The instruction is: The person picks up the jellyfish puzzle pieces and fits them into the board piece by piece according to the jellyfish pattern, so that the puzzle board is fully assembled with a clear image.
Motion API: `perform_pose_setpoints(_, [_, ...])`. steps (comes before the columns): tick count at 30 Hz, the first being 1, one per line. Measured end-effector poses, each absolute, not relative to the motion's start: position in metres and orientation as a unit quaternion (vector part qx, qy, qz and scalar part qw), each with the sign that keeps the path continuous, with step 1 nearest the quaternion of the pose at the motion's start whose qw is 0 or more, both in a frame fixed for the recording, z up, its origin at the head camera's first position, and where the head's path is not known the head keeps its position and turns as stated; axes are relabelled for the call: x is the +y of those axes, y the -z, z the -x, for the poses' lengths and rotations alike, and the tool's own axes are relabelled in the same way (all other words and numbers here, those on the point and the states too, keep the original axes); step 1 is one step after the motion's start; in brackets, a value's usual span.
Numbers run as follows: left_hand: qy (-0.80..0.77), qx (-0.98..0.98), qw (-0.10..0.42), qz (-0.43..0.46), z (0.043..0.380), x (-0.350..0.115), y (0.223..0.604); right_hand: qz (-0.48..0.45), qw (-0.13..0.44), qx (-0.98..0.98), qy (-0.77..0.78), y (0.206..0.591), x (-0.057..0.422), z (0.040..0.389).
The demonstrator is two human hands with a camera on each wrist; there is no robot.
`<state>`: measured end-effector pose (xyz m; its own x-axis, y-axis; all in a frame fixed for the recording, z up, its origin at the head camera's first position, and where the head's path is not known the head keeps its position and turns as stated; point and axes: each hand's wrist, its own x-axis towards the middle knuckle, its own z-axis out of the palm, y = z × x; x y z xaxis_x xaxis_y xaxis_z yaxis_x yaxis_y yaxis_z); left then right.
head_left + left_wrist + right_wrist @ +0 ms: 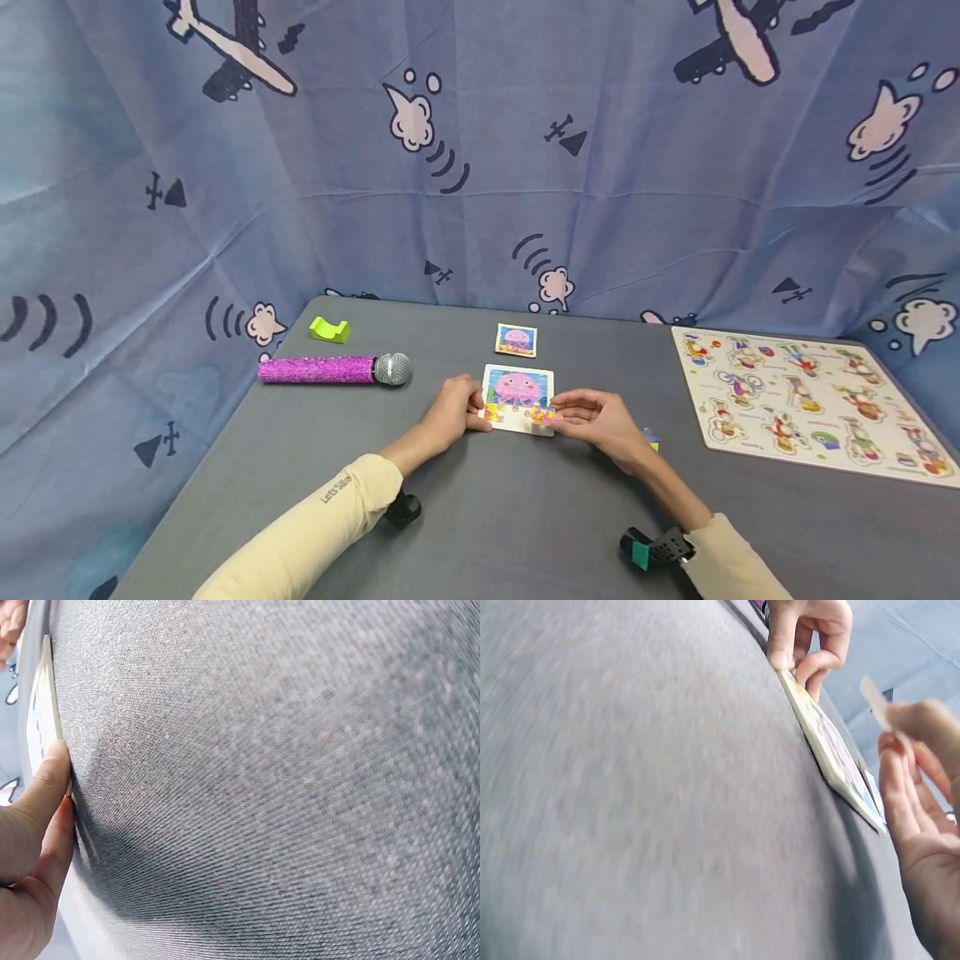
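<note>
A small jigsaw puzzle board [517,387] with a pink jellyfish picture lies on the table, its lower middle bare. My left hand [454,408] grips the board's left edge between thumb and fingers; in the left wrist view the thumb [46,780] presses on that edge. Just over the board's lower right, my right hand [600,421] pinches a pink and orange puzzle piece [542,415]. The right wrist view shows this piece [873,699] raised above the board, apart from it. Another puzzle piece [651,438], blue and yellow, lies beside my right wrist, partly hidden.
Behind the board lies a small jellyfish picture card [516,340]. A glittery purple microphone [330,370] and a green curved block [330,330] are at the left. A large peg puzzle board [817,408] covers the right side. A blue patterned cloth [480,150] hangs behind the grey table [517,517].
</note>
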<state>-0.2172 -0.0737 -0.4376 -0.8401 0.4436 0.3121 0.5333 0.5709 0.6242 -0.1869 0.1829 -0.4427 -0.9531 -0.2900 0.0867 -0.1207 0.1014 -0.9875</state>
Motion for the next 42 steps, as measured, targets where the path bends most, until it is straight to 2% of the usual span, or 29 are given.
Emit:
perform_pose_setpoints(22, [0.376, -0.887, 0.049, 0.264, 0.217, -0.073, 0.437, 0.062, 0.040, 0.760, 0.646, 0.452, 0.145, 0.197])
perform_pose_setpoints(30, [0.384, -0.883, 0.051, 0.264, 0.218, -0.073, 0.438, 0.065, 0.007, 0.805, 0.590, 0.450, 0.137, 0.197])
perform_pose_setpoints(42, [0.377, -0.881, 0.067, 0.277, 0.221, -0.074, 0.441, 0.084, 0.000, 0.831, 0.549, 0.445, 0.134, 0.198])
